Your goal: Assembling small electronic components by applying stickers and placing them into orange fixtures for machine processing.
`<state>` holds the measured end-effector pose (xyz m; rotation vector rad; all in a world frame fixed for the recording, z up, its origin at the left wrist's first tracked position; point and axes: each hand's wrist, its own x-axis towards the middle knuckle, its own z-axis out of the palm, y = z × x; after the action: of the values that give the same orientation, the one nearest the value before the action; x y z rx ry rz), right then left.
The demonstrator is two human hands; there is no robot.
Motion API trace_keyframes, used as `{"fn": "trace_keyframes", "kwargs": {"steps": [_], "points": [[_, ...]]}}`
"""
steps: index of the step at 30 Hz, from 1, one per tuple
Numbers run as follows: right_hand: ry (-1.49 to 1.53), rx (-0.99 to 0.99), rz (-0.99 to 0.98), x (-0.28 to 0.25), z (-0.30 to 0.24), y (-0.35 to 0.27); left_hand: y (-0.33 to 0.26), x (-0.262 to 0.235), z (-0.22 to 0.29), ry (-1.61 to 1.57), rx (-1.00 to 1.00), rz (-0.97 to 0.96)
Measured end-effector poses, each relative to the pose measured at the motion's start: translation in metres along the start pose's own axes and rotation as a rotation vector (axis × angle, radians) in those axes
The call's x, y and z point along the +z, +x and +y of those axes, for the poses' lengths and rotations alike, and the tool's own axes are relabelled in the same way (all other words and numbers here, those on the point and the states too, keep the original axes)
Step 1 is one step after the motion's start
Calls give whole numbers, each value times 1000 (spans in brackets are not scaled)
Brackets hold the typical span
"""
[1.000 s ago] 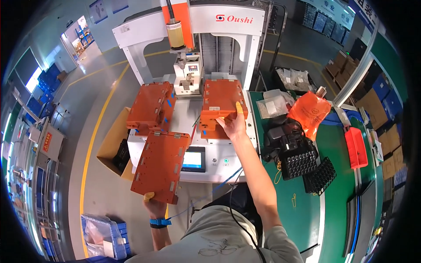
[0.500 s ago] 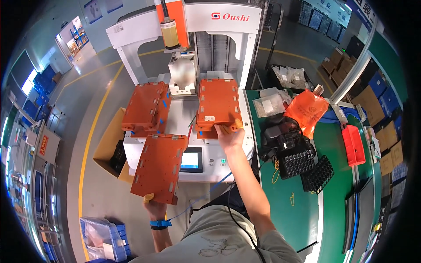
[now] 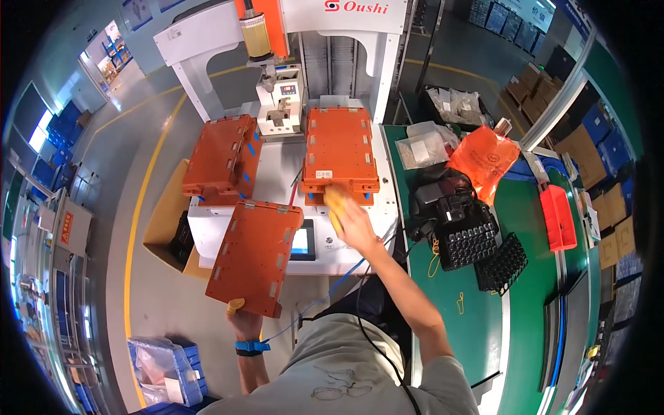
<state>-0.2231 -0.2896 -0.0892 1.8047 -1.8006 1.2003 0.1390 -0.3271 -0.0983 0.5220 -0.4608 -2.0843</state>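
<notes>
My left hand [image 3: 243, 319] grips the lower edge of a flat orange-brown fixture plate [image 3: 254, 256], tilted in front of the machine; a yellow finger cot shows on its thumb. Light metal clips line the plate's long sides. My right hand [image 3: 353, 223], with yellow finger cots, is just in front of the right orange fixture [image 3: 339, 145]. Its fingers look stretched out and slightly blurred, with nothing visible in them. Another orange fixture [image 3: 220, 153] lies on the left of the white machine bed [image 3: 280, 162]. Blue pieces show along its right side.
A yellow cylinder [image 3: 256, 38] hangs above a white unit with a small display [image 3: 281, 114]. An open cardboard box [image 3: 160, 235] stands left of the machine. The green bench [image 3: 456, 346] at right holds black trays [image 3: 470, 249], an orange bag [image 3: 484, 162] and a red bin [image 3: 558, 218].
My right hand has come off the right fixture's front edge and moved slightly left and toward me. The left hand still holds the plate. The display unit under the cylinder now shows clearly.
</notes>
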Motion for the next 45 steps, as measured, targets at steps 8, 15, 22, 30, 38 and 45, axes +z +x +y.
{"fn": "trace_keyframes", "kwargs": {"steps": [8,15,22,30,38,45], "points": [[-224,457,-550,43,67,-117,-15,-1,-20,-80,-184,-13],[-15,537,-313,37,55,-139,-39,21,-50,-50,-373,-193],[51,449,-159,-87,-79,-397,-27,48,-108,120,-637,-520],[-286,691,210,-91,-126,-247,-7,118,-246,31,-1254,-801],[-169,1524,628,-186,-300,-275,-79,161,-349,426,-1639,-777],[-810,1422,533,-214,-298,-262,-124,87,-404,476,-1729,-949]]}}
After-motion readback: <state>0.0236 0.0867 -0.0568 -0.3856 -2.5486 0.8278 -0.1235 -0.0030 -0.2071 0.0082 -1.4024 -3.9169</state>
